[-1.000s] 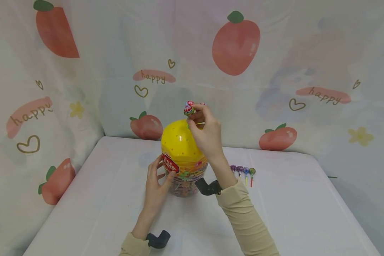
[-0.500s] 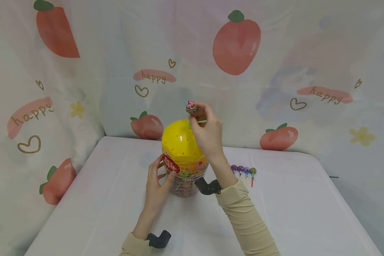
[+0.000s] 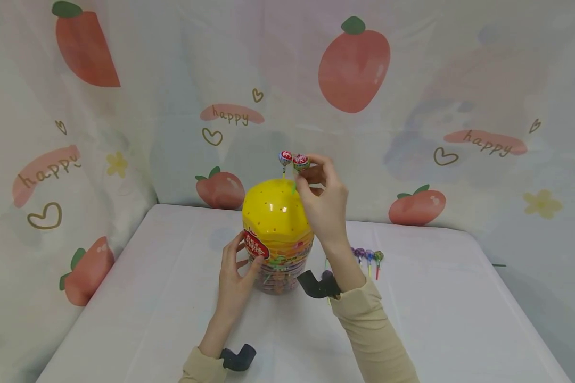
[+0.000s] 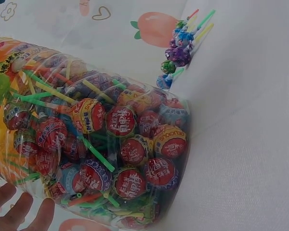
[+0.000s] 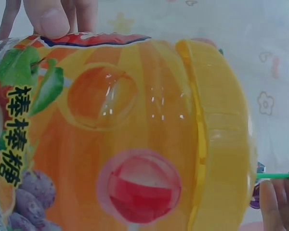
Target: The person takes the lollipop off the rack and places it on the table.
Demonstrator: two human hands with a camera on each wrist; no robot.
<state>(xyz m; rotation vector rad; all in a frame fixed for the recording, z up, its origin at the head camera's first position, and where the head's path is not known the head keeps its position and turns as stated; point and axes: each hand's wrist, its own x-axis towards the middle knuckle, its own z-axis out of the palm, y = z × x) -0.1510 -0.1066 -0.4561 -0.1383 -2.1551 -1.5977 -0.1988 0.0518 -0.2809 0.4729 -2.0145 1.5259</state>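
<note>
A clear jar (image 4: 120,130) packed with wrapped lollipops stands upright, topped by a yellow dome lid (image 3: 268,210) dotted with small holes. My left hand (image 3: 232,271) holds the jar's left side, thumb in front. At the top of the lid my right hand (image 3: 325,199) pinches a lollipop (image 3: 301,162) by its stick, its red and green head up. The green stick (image 5: 274,175) reaches the lid; whether its tip is in a hole cannot be told. Just left of it, another lollipop (image 3: 285,157) stands upright in the lid.
Several lollipops (image 3: 369,256) lie in a row on the white table (image 3: 436,298), right of the jar and partly behind my right arm. A printed cloth backdrop (image 3: 287,69) rises behind and beside the table.
My right hand has shifted right with the lollipop, which overlapped the standing one before and is now seen apart from it. The left hand and jar stay about the same.
</note>
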